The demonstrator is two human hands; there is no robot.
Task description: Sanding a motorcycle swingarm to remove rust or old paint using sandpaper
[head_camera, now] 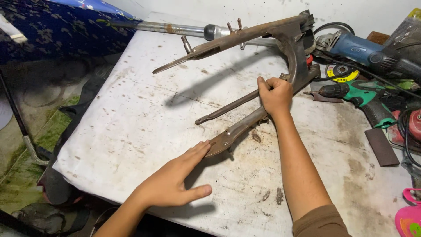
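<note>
A rusty brown metal frame [289,41] with several long arms stands on a stained white table [144,114]. My right hand [275,95] grips the frame's thin middle rod near where it joins the curved body. My left hand [175,180] lies flat and open on the table, its fingertips touching the flattened end of the lowest arm [223,139]. The top arm reaches left, above the table, to a pointed tip [160,70]. A chrome tube [175,29] runs behind the frame toward the upper left.
Power tools crowd the right side: a blue angle grinder [351,44], a green drill [364,94], a yellow-labelled cutting disc [342,72] and black cables. A dark strip [380,147] lies near the right edge. Blue patterned cloth [57,26] sits beyond the table's left edge.
</note>
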